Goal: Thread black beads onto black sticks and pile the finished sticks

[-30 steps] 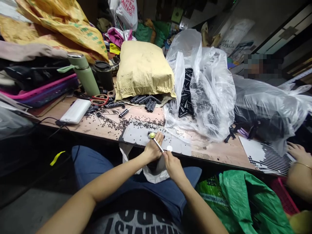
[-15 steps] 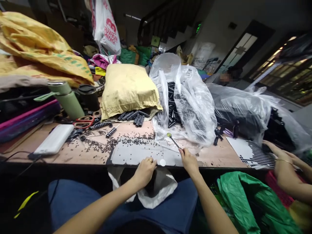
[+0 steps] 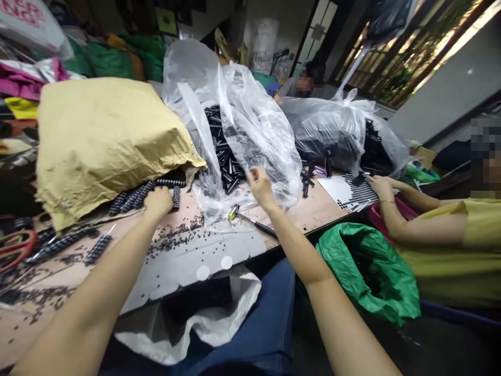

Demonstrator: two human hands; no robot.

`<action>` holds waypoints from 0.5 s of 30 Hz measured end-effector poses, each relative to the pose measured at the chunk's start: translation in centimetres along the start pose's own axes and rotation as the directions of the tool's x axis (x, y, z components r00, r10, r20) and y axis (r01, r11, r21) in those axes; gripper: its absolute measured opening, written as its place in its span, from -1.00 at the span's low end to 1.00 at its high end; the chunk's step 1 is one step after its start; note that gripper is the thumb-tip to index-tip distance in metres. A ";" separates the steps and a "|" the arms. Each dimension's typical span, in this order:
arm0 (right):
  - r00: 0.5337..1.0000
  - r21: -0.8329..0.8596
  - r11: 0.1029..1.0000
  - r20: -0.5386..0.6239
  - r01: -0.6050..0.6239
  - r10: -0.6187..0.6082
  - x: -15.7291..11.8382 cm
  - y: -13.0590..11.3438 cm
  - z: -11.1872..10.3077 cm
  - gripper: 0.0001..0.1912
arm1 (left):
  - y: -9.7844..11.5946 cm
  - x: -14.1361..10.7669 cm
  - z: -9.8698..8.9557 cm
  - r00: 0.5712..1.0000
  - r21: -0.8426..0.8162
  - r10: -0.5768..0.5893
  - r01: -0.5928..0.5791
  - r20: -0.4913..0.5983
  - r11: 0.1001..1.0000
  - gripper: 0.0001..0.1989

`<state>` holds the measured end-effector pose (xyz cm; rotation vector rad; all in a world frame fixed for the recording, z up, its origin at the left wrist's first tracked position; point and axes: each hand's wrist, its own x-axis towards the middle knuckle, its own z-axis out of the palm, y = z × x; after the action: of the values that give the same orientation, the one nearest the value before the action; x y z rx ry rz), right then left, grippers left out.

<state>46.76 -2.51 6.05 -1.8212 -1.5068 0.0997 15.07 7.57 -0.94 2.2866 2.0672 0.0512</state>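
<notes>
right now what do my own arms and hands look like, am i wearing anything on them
Both hands, left and right, look ungloved. No sleeve shows on the left arm or the right arm as far as the picture reaches, and I see no watch or bracelet on either wrist. The fingers are too small and blurred to tell whether there's a ring.

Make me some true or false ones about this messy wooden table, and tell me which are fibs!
1. The left hand is at the dotted black rods. True.
2. The right hand is near the clear plastic bag of shiny black tubes. True.
3. The right hand holds the thin tool with the yellow-green head. False: the tool lies down.
4. The big green plastic bag sits on the table. False: the green bag is off it.
</notes>
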 end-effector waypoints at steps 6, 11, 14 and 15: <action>0.878 -0.216 0.905 0.243 -0.366 0.413 2.3 -0.7 7.7 -0.72 | 1.7 -0.6 0.0 0.997 -0.050 -0.053 0.055 0.048 0.997 -0.64; 0.921 -0.159 0.935 0.182 -0.317 0.344 1.0 -0.2 6.6 -0.77 | 0.9 -3.0 -1.3 0.991 -0.475 -0.130 0.096 -0.039 0.875 -0.53; 0.967 -0.121 0.973 0.143 -0.196 0.212 -2.2 -0.2 4.4 -0.72 | 0.8 -6.6 -2.1 0.963 -0.890 -0.235 0.222 0.135 0.399 -0.52; 0.978 -0.105 0.985 0.145 -0.135 0.149 -3.6 -0.4 3.8 -0.72 | 1.0 -8.1 -2.4 0.951 -0.941 -0.203 0.275 0.235 0.198 -0.58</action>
<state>43.48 -3.79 2.15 -2.0367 -1.5058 0.2455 15.14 -0.52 1.63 1.0943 1.5037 0.9626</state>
